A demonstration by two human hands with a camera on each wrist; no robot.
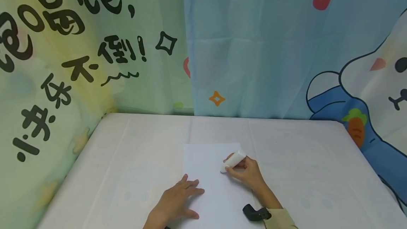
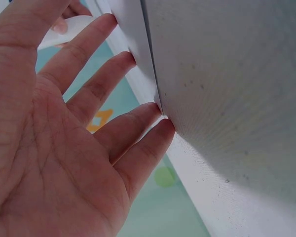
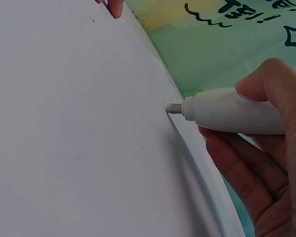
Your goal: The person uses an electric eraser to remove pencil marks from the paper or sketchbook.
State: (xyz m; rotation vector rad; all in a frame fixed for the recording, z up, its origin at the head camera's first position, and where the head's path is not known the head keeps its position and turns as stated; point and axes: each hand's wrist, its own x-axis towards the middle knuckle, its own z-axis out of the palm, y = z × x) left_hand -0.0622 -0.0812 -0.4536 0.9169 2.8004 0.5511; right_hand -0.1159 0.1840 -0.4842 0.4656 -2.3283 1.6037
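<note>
A white sheet of paper (image 1: pixel 211 183) lies on the table. My right hand (image 1: pixel 249 172) grips a thick white pen (image 1: pixel 234 160) above the sheet's right side. In the right wrist view, thumb and fingers close round the pen's smooth body (image 3: pixel 227 109), and its short grey tip (image 3: pixel 174 108) meets or nearly meets the paper. My left hand (image 1: pixel 178 197) rests at the sheet's left edge with its fingers spread. From the left wrist view, its fingertips (image 2: pixel 165 129) touch the paper, and the palm holds nothing.
A white cloth covers the table (image 1: pixel 133 154). Behind it hangs a blue curtain (image 1: pixel 254 63) with a printed cartoon animal, and at the left a green one (image 1: pixel 152 91) with black lettering. A black strapped device (image 1: pixel 255 213) sits on my right wrist.
</note>
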